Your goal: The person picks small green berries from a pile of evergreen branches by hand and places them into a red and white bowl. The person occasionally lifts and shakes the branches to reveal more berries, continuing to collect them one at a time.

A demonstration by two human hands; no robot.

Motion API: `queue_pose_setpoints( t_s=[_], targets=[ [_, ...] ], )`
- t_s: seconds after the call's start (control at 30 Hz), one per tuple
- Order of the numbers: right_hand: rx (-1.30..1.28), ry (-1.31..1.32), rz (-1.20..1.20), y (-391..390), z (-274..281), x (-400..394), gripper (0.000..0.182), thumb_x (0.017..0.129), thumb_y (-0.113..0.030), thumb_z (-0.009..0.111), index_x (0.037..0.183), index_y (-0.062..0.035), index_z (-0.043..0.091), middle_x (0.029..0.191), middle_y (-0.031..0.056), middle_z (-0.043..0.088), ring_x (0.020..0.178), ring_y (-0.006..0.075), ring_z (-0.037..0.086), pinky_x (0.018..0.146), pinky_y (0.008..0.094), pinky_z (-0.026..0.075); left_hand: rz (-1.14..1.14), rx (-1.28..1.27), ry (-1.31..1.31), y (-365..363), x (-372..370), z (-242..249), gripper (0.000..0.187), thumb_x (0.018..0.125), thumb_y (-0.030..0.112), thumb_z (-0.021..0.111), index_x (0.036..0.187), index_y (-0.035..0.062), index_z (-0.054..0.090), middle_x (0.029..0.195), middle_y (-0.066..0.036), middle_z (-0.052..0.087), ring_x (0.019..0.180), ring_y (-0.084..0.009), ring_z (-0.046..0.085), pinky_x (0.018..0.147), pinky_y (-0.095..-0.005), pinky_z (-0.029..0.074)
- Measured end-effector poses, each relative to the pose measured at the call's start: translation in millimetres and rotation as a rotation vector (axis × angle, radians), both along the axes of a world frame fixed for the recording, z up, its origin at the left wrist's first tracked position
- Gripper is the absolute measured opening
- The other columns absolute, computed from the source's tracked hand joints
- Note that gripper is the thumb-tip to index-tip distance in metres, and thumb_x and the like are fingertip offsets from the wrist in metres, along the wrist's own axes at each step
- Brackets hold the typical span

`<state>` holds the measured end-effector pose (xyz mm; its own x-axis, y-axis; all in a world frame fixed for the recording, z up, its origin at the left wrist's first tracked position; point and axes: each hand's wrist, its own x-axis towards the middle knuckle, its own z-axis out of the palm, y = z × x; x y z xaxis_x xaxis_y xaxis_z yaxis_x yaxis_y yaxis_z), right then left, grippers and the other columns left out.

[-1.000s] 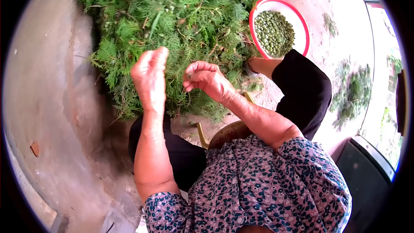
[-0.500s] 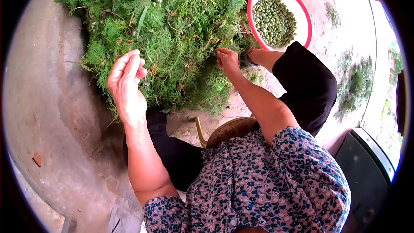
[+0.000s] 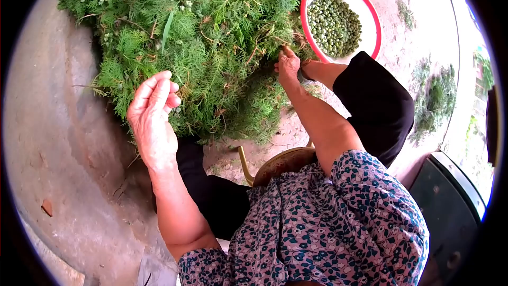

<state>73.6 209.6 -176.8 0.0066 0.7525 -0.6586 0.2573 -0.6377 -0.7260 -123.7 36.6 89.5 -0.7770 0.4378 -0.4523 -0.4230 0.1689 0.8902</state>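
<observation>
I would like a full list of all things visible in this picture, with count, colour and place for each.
Pile of cypress-like branches: one, green, on the ground ahead, top centre.
Bowl: one, white with red rim, right of the pile.
Small round seeds: many, green, inside the bowl.
Smaller heaps of cut greenery: about two, green, on the ground at right.
Stool: one, brown seat with yellowish frame, under the person.
Ground: grey concrete at left, reddish near the bowl.
Left hand: raised by the near edge of the pile, fingers loosely curled, nothing seen in its grip.
Right hand: reaching into the pile near the bowl, fingertips among the branches.
</observation>
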Motion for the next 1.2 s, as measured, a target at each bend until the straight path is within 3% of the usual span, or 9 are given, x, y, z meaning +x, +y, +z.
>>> queue_pose_setpoints(
  t_s=[0.17,0.27,0.43,0.57,0.77,0.93,1.03,1.17,1.2],
  targets=[
    [0.053,0.052,-0.074,21.5,-8.0,-3.4,0.031,0.082,-0.010,0.056,0.112,-0.0071,0.056,0.073,0.0024,0.055,0.047,0.0128,0.053,0.040,0.0238,0.046,-0.030,-0.022,-0.015,0.8,1.0,2.3,0.015,0.084,0.010,0.057,0.096,0.0017,0.061,0.078,-0.003,0.059,0.064,-0.0077,0.050,0.060,-0.0206,0.042],
    [-0.022,-0.080,-0.016,28.2,-5.5,-16.0,0.015,0.072,-0.007,0.063,0.086,-0.0012,0.062,0.067,0.0039,0.057,0.046,0.0126,0.054,0.039,0.0238,0.045,-0.051,-0.041,-0.016,2.4,1.7,4.8,0.016,0.084,0.010,0.056,0.097,0.0007,0.060,0.079,-0.004,0.058,0.065,-0.0087,0.049,0.061,-0.0214,0.041],
    [0.154,-0.424,0.204,30.0,-31.3,-30.7,0.018,0.069,-0.011,0.065,0.083,0.0005,0.061,0.062,0.0061,0.058,0.047,0.0125,0.055,0.039,0.0246,0.042,-0.071,-0.032,-0.027,7.0,1.8,4.8,0.017,0.084,0.010,0.056,0.098,0.0007,0.060,0.079,-0.004,0.059,0.065,-0.0086,0.049,0.061,-0.0212,0.040],
    [-0.053,-0.327,0.168,27.7,4.1,-28.7,0.015,0.072,-0.009,0.064,0.083,-0.0002,0.060,0.064,0.0080,0.060,0.048,0.0149,0.057,0.039,0.0250,0.044,-0.064,-0.017,-0.025,4.9,1.0,4.9,0.016,0.084,0.010,0.057,0.096,0.0013,0.061,0.078,-0.003,0.059,0.063,-0.0074,0.050,0.060,-0.0201,0.041],
    [-0.180,0.292,-0.030,6.0,5.1,-1.3,0.010,0.076,-0.003,0.057,0.085,0.0004,0.052,0.072,0.0099,0.057,0.056,0.0214,0.059,0.046,0.0295,0.050,-0.072,0.003,-0.027,4.9,-1.6,2.1,0.015,0.083,0.011,0.058,0.095,0.0022,0.062,0.077,-0.002,0.060,0.062,-0.0062,0.051,0.059,-0.0192,0.042],
    [-0.331,0.749,-0.058,5.9,21.4,12.0,0.007,0.077,0.003,0.046,0.083,0.0019,0.050,0.084,0.0148,0.054,0.079,0.0268,0.058,0.074,0.0386,0.052,-0.083,0.000,-0.030,3.5,-1.9,3.0,0.015,0.083,0.011,0.058,0.095,0.0024,0.062,0.077,-0.002,0.060,0.062,-0.0062,0.051,0.059,-0.0194,0.043],
    [-0.370,0.926,-0.021,8.3,17.6,16.1,0.009,0.076,0.003,0.046,0.083,0.0018,0.050,0.088,0.0148,0.054,0.084,0.0273,0.056,0.079,0.0402,0.050,-0.088,-0.004,-0.033,1.5,-1.9,3.6,0.015,0.084,0.011,0.058,0.095,0.0023,0.062,0.077,-0.002,0.060,0.062,-0.0061,0.051,0.059,-0.0191,0.042],
    [-0.334,0.777,-0.263,16.9,20.5,8.6,0.007,0.075,0.001,0.052,0.079,-0.0044,0.051,0.068,0.0050,0.047,0.065,0.0173,0.047,0.058,0.0305,0.044,-0.113,0.000,-0.033,0.4,0.4,1.7,0.015,0.084,0.011,0.058,0.095,0.0019,0.062,0.077,-0.003,0.060,0.062,-0.0060,0.051,0.059,-0.0187,0.042],
    [-0.336,0.544,-0.227,16.5,14.1,10.5,0.005,0.083,-0.008,0.053,0.086,-0.0051,0.052,0.067,0.0012,0.045,0.061,0.0121,0.041,0.052,0.0253,0.037,-0.122,-0.003,-0.033,0.1,0.4,1.4,0.015,0.084,0.011,0.057,0.095,0.0017,0.062,0.077,-0.003,0.060,0.062,-0.0059,0.051,0.059,-0.0187,0.043]
  ],
)
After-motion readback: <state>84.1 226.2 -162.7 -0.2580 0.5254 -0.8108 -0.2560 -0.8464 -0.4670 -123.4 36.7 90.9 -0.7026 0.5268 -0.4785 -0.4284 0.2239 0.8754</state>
